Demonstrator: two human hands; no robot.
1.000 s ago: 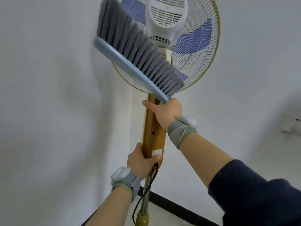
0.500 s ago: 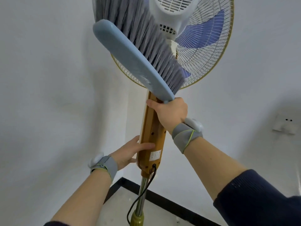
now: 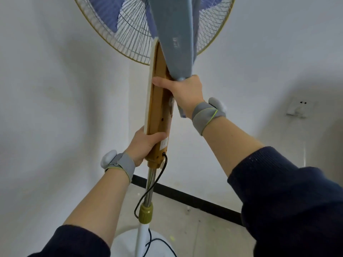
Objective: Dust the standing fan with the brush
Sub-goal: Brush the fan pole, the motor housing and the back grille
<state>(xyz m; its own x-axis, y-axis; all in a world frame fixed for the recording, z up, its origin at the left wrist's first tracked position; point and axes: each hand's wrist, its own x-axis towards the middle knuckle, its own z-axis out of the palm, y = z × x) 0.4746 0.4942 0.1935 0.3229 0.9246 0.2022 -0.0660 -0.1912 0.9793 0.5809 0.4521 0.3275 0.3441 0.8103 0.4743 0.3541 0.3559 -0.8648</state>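
Note:
The standing fan has a wire cage (image 3: 128, 34) with blue blades, an amber control column (image 3: 157, 115), a metal pole and a white round base (image 3: 128, 243). My left hand (image 3: 146, 145) grips the lower end of the amber column. My right hand (image 3: 183, 91) grips the handle of the pale blue brush (image 3: 176, 34) and holds it upright in front of the fan's centre. I see the brush's flat back; its bristles point away and are mostly hidden. The fan's motor housing is hidden behind the brush.
The fan stands in a corner of white walls. A black skirting strip (image 3: 194, 199) runs along the tiled floor. The fan's black cord (image 3: 148, 191) hangs beside the pole. A wall socket (image 3: 297, 110) sits at the right.
The brush has swung from leaning left to upright over the fan's centre. My left hand, open beside the column half a second ago, grips it again. The view has dropped, showing the base.

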